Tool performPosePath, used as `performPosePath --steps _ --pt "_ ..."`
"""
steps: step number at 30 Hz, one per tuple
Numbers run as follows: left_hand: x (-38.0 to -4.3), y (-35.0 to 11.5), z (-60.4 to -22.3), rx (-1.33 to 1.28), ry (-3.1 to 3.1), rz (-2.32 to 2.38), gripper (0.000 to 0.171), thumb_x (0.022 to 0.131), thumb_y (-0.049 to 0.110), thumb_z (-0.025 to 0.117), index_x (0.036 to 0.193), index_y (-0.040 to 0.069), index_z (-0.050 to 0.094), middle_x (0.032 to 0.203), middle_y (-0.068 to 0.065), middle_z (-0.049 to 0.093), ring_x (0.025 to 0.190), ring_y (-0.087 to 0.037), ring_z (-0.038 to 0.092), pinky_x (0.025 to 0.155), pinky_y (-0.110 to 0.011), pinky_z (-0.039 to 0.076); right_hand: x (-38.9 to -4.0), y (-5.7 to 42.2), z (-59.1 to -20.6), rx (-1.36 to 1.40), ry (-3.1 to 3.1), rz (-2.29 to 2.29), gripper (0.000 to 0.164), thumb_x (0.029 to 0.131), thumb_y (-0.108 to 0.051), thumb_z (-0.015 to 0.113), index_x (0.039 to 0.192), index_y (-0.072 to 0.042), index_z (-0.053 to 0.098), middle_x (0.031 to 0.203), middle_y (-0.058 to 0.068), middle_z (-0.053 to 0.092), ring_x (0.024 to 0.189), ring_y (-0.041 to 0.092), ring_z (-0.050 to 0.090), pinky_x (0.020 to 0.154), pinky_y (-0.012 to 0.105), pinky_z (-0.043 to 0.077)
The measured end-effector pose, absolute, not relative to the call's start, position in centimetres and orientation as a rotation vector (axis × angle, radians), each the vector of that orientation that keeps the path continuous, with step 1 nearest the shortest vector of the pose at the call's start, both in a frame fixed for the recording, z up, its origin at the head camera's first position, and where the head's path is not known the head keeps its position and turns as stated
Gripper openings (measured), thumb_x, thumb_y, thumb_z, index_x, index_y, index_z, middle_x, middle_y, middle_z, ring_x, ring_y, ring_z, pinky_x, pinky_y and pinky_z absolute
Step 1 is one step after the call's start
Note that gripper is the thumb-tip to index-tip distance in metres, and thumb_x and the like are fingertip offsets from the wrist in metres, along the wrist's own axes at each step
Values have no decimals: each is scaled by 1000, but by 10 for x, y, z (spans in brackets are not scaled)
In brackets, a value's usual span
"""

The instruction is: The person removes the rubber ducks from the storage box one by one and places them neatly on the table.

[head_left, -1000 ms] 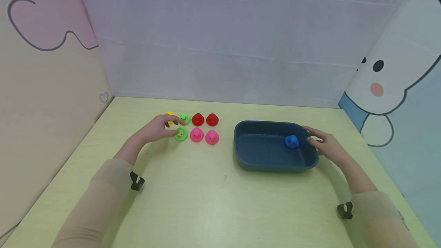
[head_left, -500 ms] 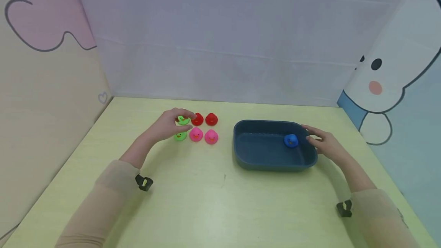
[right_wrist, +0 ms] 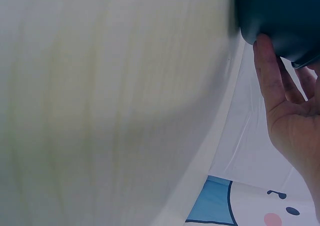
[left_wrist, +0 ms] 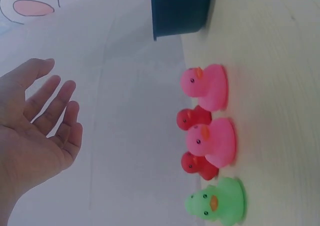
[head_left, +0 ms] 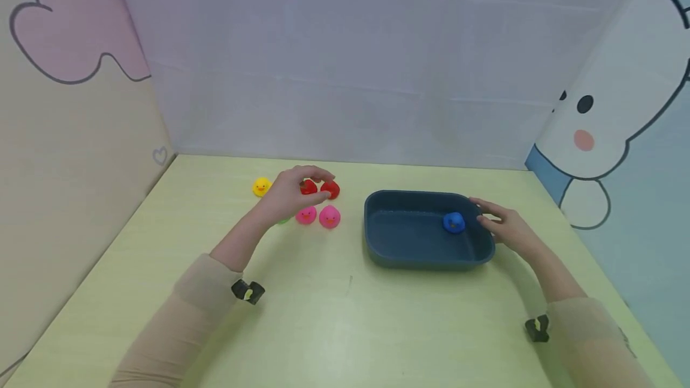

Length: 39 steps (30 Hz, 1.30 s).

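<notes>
My left hand [head_left: 293,193] hovers over the rubber ducks with relaxed fingers, holding nothing. Two red rubber ducks, left [head_left: 309,187] and right [head_left: 330,190], show between its thumb and fingers. In front sit two pink rubber ducks, left [head_left: 305,215] and right [head_left: 329,217]. Green [left_wrist: 217,202] shows at the bottom of the left wrist view, largely covered by the hand in the head view. A yellow rubber duck [head_left: 262,187] stands left of the hand. My right hand [head_left: 507,227] holds the right end of a dark blue basin [head_left: 426,262], its fingers against the outer wall.
One blue rubber duck [head_left: 454,223] lies inside the basin, near its right end. The light wooden table [head_left: 345,328] meets a pale cloth backdrop [head_left: 345,76] behind. Cartoon-printed panels rise at the left and right sides.
My left hand has moved right, from the yellow and green ducks to over the red ones, uncovering the yellow duck. My right hand and the basin have stayed in place.
</notes>
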<state>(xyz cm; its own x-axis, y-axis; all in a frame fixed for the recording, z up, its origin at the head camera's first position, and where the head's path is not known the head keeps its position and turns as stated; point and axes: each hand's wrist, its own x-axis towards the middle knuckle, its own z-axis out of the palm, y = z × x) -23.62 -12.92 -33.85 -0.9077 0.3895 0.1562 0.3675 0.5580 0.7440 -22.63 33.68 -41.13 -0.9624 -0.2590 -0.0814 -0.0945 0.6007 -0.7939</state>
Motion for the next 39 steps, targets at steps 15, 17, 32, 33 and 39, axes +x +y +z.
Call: performPosePath --steps 15,17,32,33,39 --pt "-226 -77 -329 724 2738 1579 36 85 26 70 120 18 62 115 6 61 104 -13 52 86 -35 48 -224 335 -411 -302 2647 -1281 54 100 -23 46 147 -4 28 146 33 26 125 55 35 75 48 55" --pt "-224 -72 -328 753 2730 1599 37 85 25 70 121 18 62 116 6 62 105 -12 52 86 -35 47 -223 335 -410 -304 2649 -1279 54 100 -23 46 147 -4 28 146 33 27 125 55 35 75 49 54" --pt "-219 -24 -324 931 2663 1621 43 85 27 70 126 21 58 122 9 57 107 -7 50 87 -28 46 -221 331 -405 -299 2648 -1275 53 100 -23 45 146 -3 28 146 33 26 126 55 33 76 51 54" --pt "-219 -21 -325 945 2657 1613 44 85 27 70 127 21 58 123 9 57 108 -7 50 87 -28 46 -221 331 -405 -299 2647 -1276 53 100 -23 46 146 -3 28 146 33 26 126 55 33 76 51 54" --pt "-220 0 -331 1004 2626 1570 45 86 28 69 128 20 57 125 9 56 110 -8 49 89 -31 46 -222 332 -405 -290 2648 -1267 53 100 -23 46 147 -4 27 146 33 25 126 55 33 76 50 54"
